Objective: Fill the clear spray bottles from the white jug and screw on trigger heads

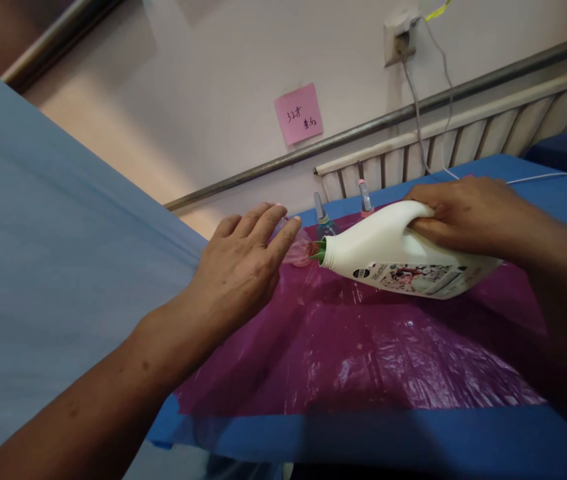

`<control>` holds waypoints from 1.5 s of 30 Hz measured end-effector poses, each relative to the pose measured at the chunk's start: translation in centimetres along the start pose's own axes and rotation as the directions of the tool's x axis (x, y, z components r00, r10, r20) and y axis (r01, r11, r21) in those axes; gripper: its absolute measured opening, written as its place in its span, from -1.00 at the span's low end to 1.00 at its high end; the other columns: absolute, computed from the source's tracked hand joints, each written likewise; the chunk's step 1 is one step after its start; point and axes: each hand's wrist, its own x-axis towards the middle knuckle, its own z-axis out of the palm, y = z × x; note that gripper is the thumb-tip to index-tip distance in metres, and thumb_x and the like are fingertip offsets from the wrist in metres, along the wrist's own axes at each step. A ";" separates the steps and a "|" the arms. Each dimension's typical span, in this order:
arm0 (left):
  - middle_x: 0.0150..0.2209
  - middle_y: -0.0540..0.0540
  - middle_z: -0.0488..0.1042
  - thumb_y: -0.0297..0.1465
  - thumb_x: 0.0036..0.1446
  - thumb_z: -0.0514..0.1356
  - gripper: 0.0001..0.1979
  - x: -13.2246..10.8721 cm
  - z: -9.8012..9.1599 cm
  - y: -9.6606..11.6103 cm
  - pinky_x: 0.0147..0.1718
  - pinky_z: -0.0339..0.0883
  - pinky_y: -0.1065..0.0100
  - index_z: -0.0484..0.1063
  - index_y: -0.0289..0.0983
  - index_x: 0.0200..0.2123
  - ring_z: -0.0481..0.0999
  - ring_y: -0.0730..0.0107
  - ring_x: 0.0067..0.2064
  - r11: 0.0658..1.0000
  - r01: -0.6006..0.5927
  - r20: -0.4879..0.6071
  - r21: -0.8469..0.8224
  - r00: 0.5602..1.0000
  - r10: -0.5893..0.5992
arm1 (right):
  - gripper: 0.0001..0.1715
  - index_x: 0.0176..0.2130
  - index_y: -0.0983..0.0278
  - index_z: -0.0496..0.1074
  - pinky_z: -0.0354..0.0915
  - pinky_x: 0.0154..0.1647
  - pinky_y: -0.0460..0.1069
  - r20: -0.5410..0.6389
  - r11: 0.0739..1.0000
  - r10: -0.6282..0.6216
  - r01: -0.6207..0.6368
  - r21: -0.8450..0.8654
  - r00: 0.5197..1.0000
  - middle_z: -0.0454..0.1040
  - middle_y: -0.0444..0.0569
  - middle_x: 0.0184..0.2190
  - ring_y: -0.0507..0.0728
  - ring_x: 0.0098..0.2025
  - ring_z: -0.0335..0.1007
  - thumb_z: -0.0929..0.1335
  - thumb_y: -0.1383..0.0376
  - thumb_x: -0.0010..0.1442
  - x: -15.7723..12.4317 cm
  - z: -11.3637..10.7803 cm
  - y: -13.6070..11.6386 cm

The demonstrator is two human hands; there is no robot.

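Observation:
My right hand grips the handle of a large white detergent bottle. The bottle is tipped on its side with its green spout facing left. Right at the spout is a clear pink plastic container, partly hidden behind my left hand. The fingers of my left hand are stretched out over and beside the container. Whether they touch it I cannot tell, and the thumb is hidden. Just behind the spout stands a small teal bottle with a grey top. Another one with a pink collar stands further right.
Shiny magenta plastic sheeting covers part of the blue surface. A light blue curtain hangs at the left. Along the wall run a rail, a white slatted rack and cables from a socket. A pink note is on the wall.

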 end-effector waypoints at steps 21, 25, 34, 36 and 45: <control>0.52 -0.24 0.39 -0.61 0.51 0.02 -0.40 1.5 -0.9 0.5 0.52 0.23 -0.24 0.32 -0.10 0.49 0.24 -0.14 0.64 0.988 -0.154 -0.089 -0.007 0.984 0.153 | -0.63 -0.11 0.05 0.58 0.00 -0.31 0.07 0.019 1.000 0.017 -0.017 0.020 1.000 0.69 -0.04 -0.22 0.25 -0.27 0.48 0.27 0.02 0.27 0.0 0.0 0.2; 0.54 -0.29 0.37 -0.64 0.38 0.14 -0.30 0.7 -0.2 0.3 0.45 0.30 -0.26 0.32 -0.10 0.51 0.29 -0.22 0.60 0.997 -0.071 -0.106 -0.025 0.992 0.068 | -0.63 -0.11 0.04 0.59 0.00 -0.31 0.06 0.029 0.998 0.033 -0.035 0.050 0.999 0.70 -0.07 -0.22 0.22 -0.26 0.51 0.28 0.02 0.24 0.0 0.0 0.5; 0.43 -0.41 0.46 -0.38 0.36 0.33 -0.30 -1.7 4.6 0.9 0.38 0.38 -0.27 0.27 -0.25 0.50 0.47 -0.29 0.44 0.931 0.184 -0.113 -0.317 0.967 -0.229 | -0.65 -0.16 0.06 0.56 0.21 -0.28 0.06 0.005 0.991 0.050 -0.051 0.121 0.999 0.68 -0.09 -0.27 0.24 -0.26 0.56 0.28 0.02 0.21 -0.2 0.6 1.9; 0.44 -0.37 0.45 -0.30 0.36 0.35 -0.22 -2.1 6.2 1.3 0.37 0.42 -0.23 0.18 -0.21 0.55 0.48 -0.23 0.43 0.850 0.211 -0.104 -0.483 0.950 -0.295 | -0.64 -0.18 0.08 0.56 0.27 -0.29 0.07 0.007 0.981 0.060 -0.060 0.186 0.998 0.68 -0.07 -0.29 0.25 -0.27 0.59 0.27 0.01 0.20 -0.4 0.4 2.0; 0.37 -0.35 0.49 -0.22 0.27 0.40 -0.24 -4.6 10.6 6.5 0.34 0.51 -0.17 0.27 -0.14 0.47 0.57 -0.17 0.36 0.286 0.349 0.216 -0.892 0.887 -0.409 | -0.76 -0.21 -0.10 0.59 0.54 -0.09 0.34 -0.153 0.823 0.397 -0.277 0.497 0.905 0.70 -0.12 -0.29 0.52 -0.05 0.73 0.42 0.09 0.06 -5.4 2.1 5.1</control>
